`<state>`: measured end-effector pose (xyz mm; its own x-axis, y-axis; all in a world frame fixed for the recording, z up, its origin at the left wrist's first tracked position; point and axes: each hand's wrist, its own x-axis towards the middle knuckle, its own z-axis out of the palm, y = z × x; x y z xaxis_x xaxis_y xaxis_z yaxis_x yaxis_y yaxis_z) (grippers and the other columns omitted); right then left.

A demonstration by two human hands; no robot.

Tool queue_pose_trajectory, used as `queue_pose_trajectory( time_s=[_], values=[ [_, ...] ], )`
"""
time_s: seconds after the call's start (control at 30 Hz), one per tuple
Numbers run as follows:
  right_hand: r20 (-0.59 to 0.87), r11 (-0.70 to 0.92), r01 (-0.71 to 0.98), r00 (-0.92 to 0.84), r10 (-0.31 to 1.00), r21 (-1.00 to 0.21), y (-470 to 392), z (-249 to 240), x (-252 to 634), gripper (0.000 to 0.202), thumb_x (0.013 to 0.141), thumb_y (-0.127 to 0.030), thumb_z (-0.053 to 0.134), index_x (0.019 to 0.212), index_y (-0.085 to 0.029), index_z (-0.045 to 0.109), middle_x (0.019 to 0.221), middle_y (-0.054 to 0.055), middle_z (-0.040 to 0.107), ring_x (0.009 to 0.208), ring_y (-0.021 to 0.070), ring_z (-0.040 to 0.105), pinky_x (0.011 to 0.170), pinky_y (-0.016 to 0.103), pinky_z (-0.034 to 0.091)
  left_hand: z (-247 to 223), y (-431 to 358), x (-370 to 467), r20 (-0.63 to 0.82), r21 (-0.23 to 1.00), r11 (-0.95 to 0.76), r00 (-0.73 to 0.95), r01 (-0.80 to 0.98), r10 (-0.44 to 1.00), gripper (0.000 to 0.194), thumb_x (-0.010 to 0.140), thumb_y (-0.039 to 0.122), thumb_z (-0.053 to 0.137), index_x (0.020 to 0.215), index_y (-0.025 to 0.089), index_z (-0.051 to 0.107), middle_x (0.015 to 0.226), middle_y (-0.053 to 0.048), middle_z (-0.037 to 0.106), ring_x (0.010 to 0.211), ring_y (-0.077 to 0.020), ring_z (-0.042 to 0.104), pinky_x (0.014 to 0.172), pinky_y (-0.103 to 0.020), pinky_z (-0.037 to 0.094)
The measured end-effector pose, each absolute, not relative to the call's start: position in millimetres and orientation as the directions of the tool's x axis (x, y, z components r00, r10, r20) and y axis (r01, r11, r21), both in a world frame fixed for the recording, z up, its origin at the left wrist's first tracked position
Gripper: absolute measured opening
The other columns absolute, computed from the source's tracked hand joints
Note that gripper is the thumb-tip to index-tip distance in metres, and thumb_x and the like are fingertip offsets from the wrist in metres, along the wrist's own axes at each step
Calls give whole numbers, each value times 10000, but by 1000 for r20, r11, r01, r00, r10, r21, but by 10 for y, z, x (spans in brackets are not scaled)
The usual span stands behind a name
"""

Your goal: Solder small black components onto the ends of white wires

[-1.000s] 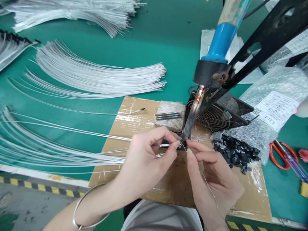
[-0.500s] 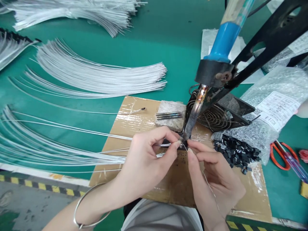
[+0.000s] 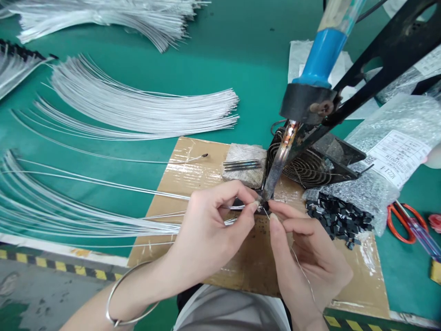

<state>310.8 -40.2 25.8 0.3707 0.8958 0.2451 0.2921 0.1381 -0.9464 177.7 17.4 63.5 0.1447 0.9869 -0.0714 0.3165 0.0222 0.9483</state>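
Observation:
A soldering iron [image 3: 317,59] is clamped at a slant in a black stand, its tip pointing down between my hands. My left hand [image 3: 220,225] is closed, thumb and forefinger pinching the end of a white wire right beside the tip; the small joint there is mostly hidden by the fingertips. To the right of the tip, my right hand [image 3: 306,253] pinches a thin solder wire [image 3: 305,275], whose end reaches up to the tip and whose tail runs down over the palm. Other white wires [image 3: 138,225] extend leftward from under my left hand.
A brown cardboard sheet [image 3: 365,280] lies under the work. Behind the iron stands a black fan [image 3: 303,165]; near it is a pale block [image 3: 246,154] with metal pins. Black pieces [image 3: 337,220] and scissors [image 3: 406,223] lie right, a wire bundle [image 3: 148,110] back left.
Almost nothing differs. My right thumb has shifted very slightly, and both hands stay pinched at the iron's tip.

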Motion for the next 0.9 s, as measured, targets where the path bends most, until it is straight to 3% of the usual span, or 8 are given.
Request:
queue_pose_trajectory(
  time_s=[0.3, 0.53, 0.9],
  values=[
    [226, 122, 256, 430, 874, -959, -354, 294, 3046, 112, 865, -157, 747, 800, -231, 694, 1011, 26, 807, 923, 169, 766, 847, 303, 613, 633, 181, 1776, -79, 952, 32, 143, 305, 987, 136, 837, 149, 591, 715, 169, 649, 756, -15, 727, 666, -118, 619, 577, -220, 460],
    [294, 184, 326, 331, 897, -927, -396, 219, 3138, 148, 840, -91, 756, 874, -222, 699, 1077, 34, 800, 975, 178, 765, 866, 298, 618, 633, 167, 1772, -69, 949, 19, 147, 315, 987, 152, 848, 171, 586, 716, 166, 661, 761, -22, 729, 683, -128, 631, 563, -227, 447],
    [300, 198, 302, 344, 890, -933, -389, 216, 3123, 155, 841, -80, 754, 869, -222, 697, 1072, 25, 799, 976, 163, 764, 895, 288, 607, 635, 177, 1775, -54, 948, 4, 146, 319, 988, 144, 839, 165, 588, 712, 165, 658, 749, -17, 725, 684, -125, 639, 564, -220, 451]
  ],
)
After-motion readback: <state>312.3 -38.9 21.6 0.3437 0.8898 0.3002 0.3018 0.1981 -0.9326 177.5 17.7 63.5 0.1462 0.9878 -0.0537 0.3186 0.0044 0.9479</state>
